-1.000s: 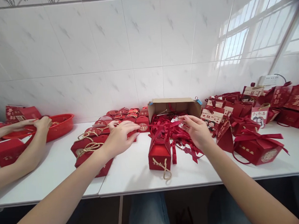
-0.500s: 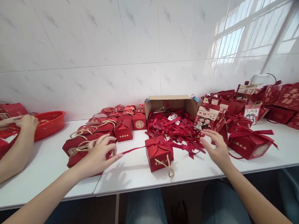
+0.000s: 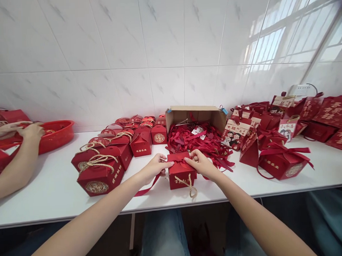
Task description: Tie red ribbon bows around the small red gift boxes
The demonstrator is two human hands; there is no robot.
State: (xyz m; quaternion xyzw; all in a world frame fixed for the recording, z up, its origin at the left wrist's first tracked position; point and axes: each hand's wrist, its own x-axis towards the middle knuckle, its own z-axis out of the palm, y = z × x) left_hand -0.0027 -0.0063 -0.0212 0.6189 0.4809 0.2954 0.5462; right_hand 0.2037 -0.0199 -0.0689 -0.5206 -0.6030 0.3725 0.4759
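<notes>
A small red gift box point(image 3: 181, 179) stands near the table's front edge, with a twine loop point(image 3: 187, 183) hanging down its front. Across its top lies a dark red ribbon point(image 3: 151, 187), whose loose end trails down on the left. My left hand point(image 3: 155, 167) pinches the ribbon at the box's left top edge. At the right top edge, my right hand point(image 3: 200, 163) has its thumb and fingers closed on the ribbon too. The ribbon between my fingertips is partly hidden.
Behind the box, an open cardboard carton point(image 3: 197, 111) spills a heap of red ribbons point(image 3: 188, 140). Rows of red boxes point(image 3: 101, 180) stand to the left, and a ribboned box point(image 3: 282, 161) and gift bags on the right. Another person's hands point(image 3: 31, 130) work over a red basin point(image 3: 58, 134).
Both hands have come inward from either side to the top of the box and closed on the ribbon. The ribbon's left end, stretched out before, now droops to the table.
</notes>
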